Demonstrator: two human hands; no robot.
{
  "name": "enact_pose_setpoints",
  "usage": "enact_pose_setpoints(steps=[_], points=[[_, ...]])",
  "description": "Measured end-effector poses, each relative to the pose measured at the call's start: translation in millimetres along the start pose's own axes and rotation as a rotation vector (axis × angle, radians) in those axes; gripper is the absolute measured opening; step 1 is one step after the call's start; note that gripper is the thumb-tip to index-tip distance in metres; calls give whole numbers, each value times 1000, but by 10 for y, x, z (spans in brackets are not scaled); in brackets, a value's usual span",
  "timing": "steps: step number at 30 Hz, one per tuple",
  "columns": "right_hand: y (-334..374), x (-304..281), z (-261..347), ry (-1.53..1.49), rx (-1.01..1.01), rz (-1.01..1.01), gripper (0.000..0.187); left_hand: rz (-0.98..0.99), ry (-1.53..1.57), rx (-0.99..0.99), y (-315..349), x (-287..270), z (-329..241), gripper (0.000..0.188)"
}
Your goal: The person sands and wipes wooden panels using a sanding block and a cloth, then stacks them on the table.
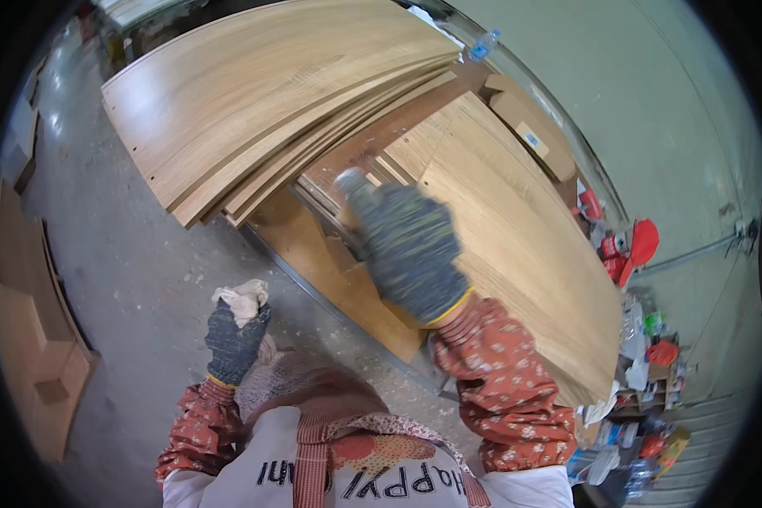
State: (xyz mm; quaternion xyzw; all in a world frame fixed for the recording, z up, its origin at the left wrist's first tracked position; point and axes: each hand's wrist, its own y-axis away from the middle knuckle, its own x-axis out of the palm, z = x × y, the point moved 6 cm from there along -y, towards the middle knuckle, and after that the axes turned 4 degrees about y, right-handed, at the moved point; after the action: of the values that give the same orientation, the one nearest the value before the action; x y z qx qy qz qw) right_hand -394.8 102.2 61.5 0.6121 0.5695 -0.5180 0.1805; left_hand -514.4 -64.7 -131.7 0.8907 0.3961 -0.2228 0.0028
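Note:
My left hand (235,343), in a dark grey knit glove with a yellow cuff, is closed round a crumpled white cloth (244,301) in front of the apron. Stretched forward, my right hand (415,254) wears a matching glove and is blurred by motion. Its fingers are wrapped round a small translucent bottle (356,184), mostly hidden by the glove. That hand is over the gap between a stack of wood-grain panels (288,63) on the far left and another stack of panels (508,229) on the right.
Brown cardboard (330,292) lies beneath the gap, bordered by a metal table edge (313,296). A water bottle (484,45) stands by the wall. Red items (639,250) and other clutter crowd the right side. More boards (38,339) are at the far left on the grey floor (144,254).

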Motion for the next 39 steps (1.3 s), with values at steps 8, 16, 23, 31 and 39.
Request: enact_pose_setpoints(steps=[8, 16, 23, 31, 39], points=[[20, -189, -122, -341, -161, 120, 58, 33, 81, -215, 103, -42, 310, 27], [-1, -24, -491, -329, 20, 47, 45, 163, 282, -99, 135, 463, 248, 31], [-445, 504, -1128, -220, 203, 132, 37, 42, 293, -178, 238, 733, 338, 38], [-981, 1679, -2905, -168, 619, 329, 54, -70, 106, -432, 388, 463, 250, 31], [-837, 1346, -2460, -288, 484, 310, 53, -67, 488, -452, 168, 518, 73, 19]])
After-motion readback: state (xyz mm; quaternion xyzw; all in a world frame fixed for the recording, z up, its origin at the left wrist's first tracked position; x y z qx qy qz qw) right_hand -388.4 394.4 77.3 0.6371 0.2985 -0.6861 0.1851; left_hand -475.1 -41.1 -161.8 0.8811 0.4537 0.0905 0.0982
